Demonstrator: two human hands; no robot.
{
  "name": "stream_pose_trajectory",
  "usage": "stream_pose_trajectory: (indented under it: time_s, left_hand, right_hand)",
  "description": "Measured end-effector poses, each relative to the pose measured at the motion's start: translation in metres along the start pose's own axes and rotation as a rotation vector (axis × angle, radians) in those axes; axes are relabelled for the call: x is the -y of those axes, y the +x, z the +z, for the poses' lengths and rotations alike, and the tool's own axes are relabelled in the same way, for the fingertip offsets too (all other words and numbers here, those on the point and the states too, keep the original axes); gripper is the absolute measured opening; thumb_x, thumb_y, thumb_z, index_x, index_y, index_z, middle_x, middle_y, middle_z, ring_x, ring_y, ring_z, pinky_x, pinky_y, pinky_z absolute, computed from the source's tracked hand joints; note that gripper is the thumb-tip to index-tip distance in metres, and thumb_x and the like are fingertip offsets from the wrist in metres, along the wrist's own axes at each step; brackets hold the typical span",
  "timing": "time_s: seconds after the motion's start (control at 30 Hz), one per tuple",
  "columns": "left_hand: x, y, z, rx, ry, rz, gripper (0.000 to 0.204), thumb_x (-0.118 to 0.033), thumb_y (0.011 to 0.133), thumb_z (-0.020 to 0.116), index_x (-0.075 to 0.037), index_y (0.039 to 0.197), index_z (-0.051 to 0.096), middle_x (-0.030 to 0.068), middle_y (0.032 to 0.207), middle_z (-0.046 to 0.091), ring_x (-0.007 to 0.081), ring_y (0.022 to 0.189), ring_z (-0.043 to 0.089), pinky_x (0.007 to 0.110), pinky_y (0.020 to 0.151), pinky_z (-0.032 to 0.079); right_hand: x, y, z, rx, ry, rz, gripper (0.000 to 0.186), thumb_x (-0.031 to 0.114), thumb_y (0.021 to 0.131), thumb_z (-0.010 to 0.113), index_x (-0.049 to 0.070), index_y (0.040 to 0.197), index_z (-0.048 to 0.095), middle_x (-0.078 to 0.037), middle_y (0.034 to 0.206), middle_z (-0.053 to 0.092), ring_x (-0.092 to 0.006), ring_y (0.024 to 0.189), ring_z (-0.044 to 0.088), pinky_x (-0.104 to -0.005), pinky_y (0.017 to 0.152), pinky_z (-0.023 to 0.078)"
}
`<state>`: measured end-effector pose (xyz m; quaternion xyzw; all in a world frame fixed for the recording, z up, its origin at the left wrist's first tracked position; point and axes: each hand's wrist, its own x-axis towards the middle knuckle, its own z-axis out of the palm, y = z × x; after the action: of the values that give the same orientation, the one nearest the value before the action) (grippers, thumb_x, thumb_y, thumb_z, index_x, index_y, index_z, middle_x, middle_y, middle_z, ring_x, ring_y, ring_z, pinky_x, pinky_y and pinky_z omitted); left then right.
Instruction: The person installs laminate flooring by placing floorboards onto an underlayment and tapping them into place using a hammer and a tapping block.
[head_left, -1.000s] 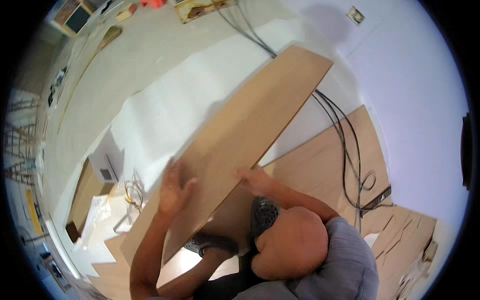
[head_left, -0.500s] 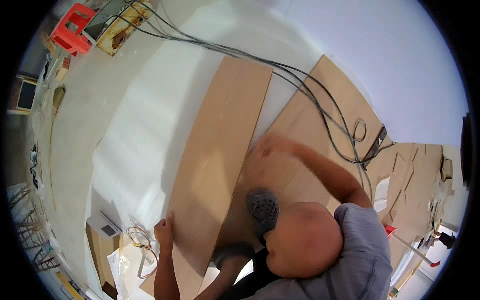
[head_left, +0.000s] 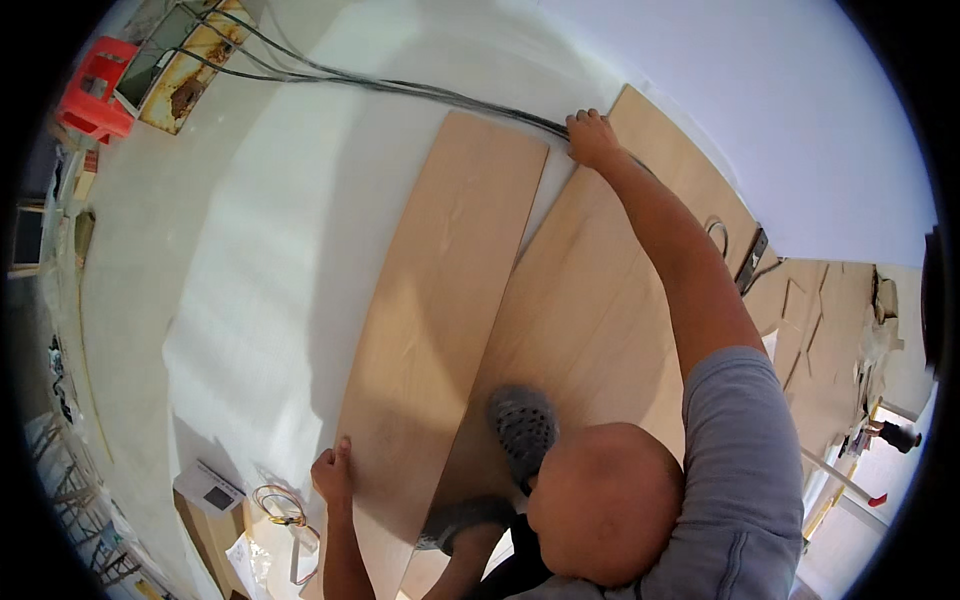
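A long light-brown wood floorboard (head_left: 440, 290) lies on a white sheet (head_left: 260, 230), its right edge running along laid boards (head_left: 590, 290); a thin wedge-shaped gap shows between them toward the far end. My left hand (head_left: 333, 472) is closed at the board's near left edge, thumb on top and fingers curled at the side. Stretched far forward, my right hand (head_left: 592, 138) has its fingers wrapped over a bundle of dark cables (head_left: 450, 97), just past the board's far right corner. My arm hides part of the cables.
A red plastic stool (head_left: 98, 90) and a rusty metal box (head_left: 190, 75) stand far left. Nearer are a white box (head_left: 208, 487) and coiled thin wires (head_left: 280, 505). A dark metal bar (head_left: 752, 262) lies near the wall. My clog-shod foot (head_left: 522, 430) rests on the boards.
My right hand has swung forward from beside the floorboard's right edge to the cables and closed on them. The cables have shifted off the laid boards' middle. My left hand stays at the edge.
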<state>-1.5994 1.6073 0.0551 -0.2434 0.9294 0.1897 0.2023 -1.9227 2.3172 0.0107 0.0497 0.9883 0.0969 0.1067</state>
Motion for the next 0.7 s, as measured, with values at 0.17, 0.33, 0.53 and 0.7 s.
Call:
stream_pose_trajectory:
  time_s: [0.17,0.33,0.53,0.7]
  left_hand:
    - [-0.022,0.007,0.015,0.021,0.002,0.039,0.07,-0.065,0.086,0.068,0.0,0.062,0.057,0.0145,0.055,0.048,0.0285,0.053,0.041,0.048,0.055,0.036]
    - [-0.068,0.019,0.031,0.031,-0.013,0.085,0.066,-0.061,0.086,0.068,0.001,0.065,0.058,0.0179,0.059,0.051,0.0326,0.056,0.043,0.049,0.057,0.037]
    - [-0.161,0.048,0.05,0.013,-0.064,0.145,0.067,-0.06,0.087,0.068,0.002,0.067,0.055,0.0182,0.063,0.052,0.031,0.061,0.045,0.047,0.063,0.04]
    - [-0.236,0.075,0.051,0.036,-0.019,0.179,0.07,-0.067,0.087,0.065,-0.001,0.065,0.057,0.0154,0.061,0.051,0.0291,0.06,0.048,0.045,0.063,0.041]
  right_hand:
    - [-0.01,-0.009,-0.043,-0.061,0.302,0.072,0.034,0.024,0.084,0.071,0.003,0.109,0.063,-0.018,0.111,0.064,-0.0369,0.106,0.063,-0.0484,0.087,0.053]
    - [-0.002,-0.053,-0.082,-0.024,0.631,0.023,0.033,0.023,0.086,0.07,0.001,0.108,0.06,-0.02,0.101,0.07,-0.0368,0.096,0.067,-0.0465,0.083,0.052]
    - [0.034,-0.092,-0.086,0.076,0.775,-0.144,0.034,0.026,0.092,0.068,0.002,0.114,0.061,-0.02,0.104,0.07,-0.0352,0.093,0.068,-0.0448,0.082,0.053]
    - [0.048,-0.1,-0.083,0.321,1.026,-0.073,0.031,0.028,0.098,0.061,0.0,0.111,0.062,-0.015,0.099,0.068,-0.0261,0.087,0.066,-0.0387,0.08,0.053]
